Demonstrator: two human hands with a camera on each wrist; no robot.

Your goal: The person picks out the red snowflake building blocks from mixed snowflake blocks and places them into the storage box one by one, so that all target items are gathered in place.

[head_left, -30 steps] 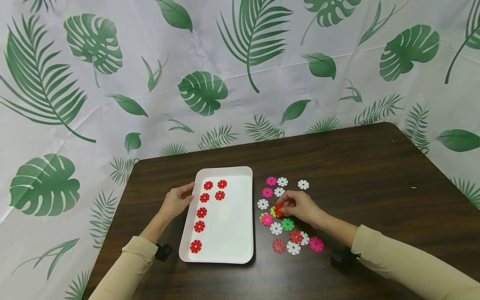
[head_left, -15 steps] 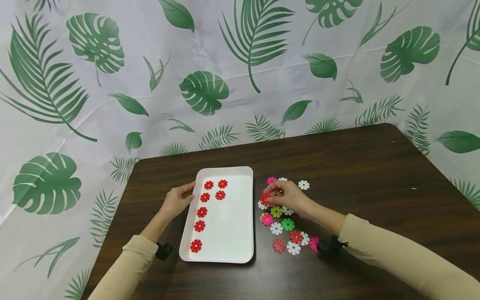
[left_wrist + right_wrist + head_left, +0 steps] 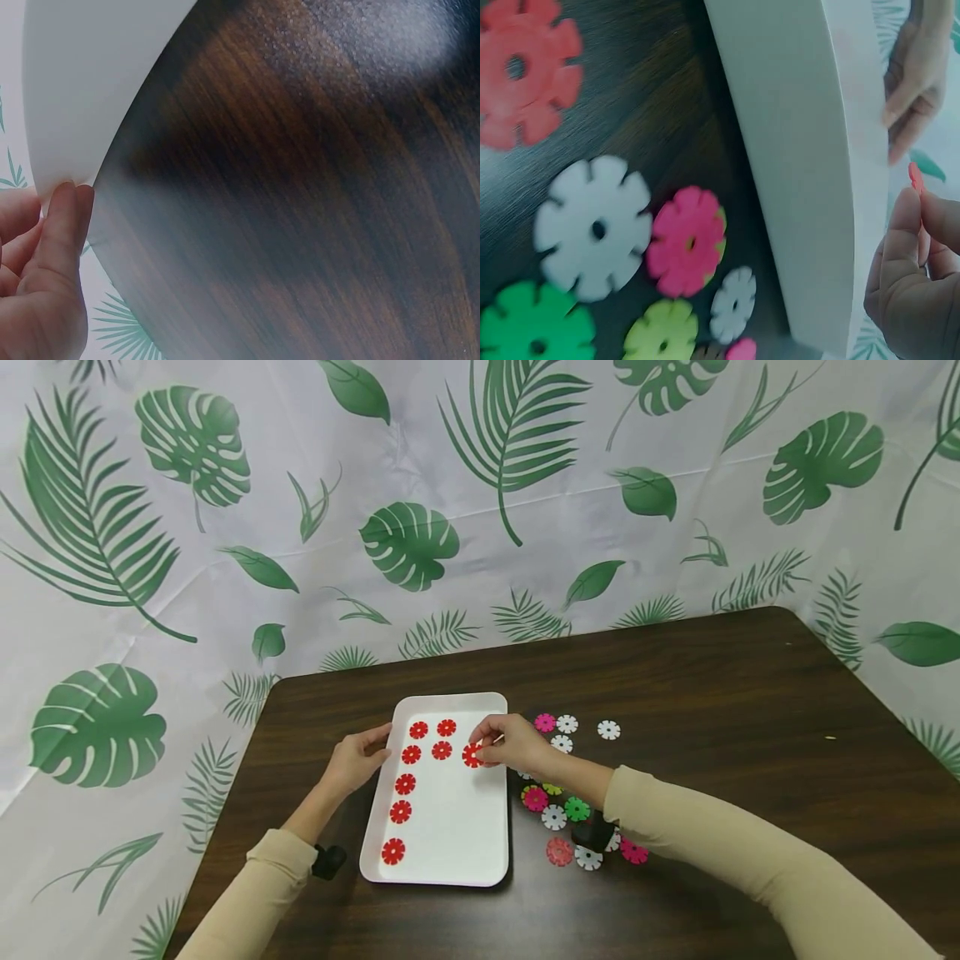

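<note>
My right hand (image 3: 516, 747) pinches a red notched disc (image 3: 472, 755) between thumb and fingers, over the right half of the white tray (image 3: 450, 875). The same disc (image 3: 916, 177) appears nearly edge-on in the right wrist view. At the tray's left rim, my left hand (image 3: 356, 763) grips the edge; in the left wrist view its fingertips (image 3: 66, 191) meet the tray wall. Several red discs lie inside the tray: a column along the left, including one red disc (image 3: 405, 784), and a short second column with another red disc (image 3: 442, 750).
Right of the tray, loose discs lie on the dark wooden table (image 3: 690, 693): a pink disc (image 3: 544, 722), a white disc (image 3: 608, 730), a green disc (image 3: 577, 808), a red disc (image 3: 558, 852) and several others. My right forearm partly covers them. A leaf-patterned cloth (image 3: 525, 527) hangs behind.
My right hand has carried the red disc leftward from the loose discs to above the tray, uncovering some discs and covering others. My left hand stays at the tray's rim.
</note>
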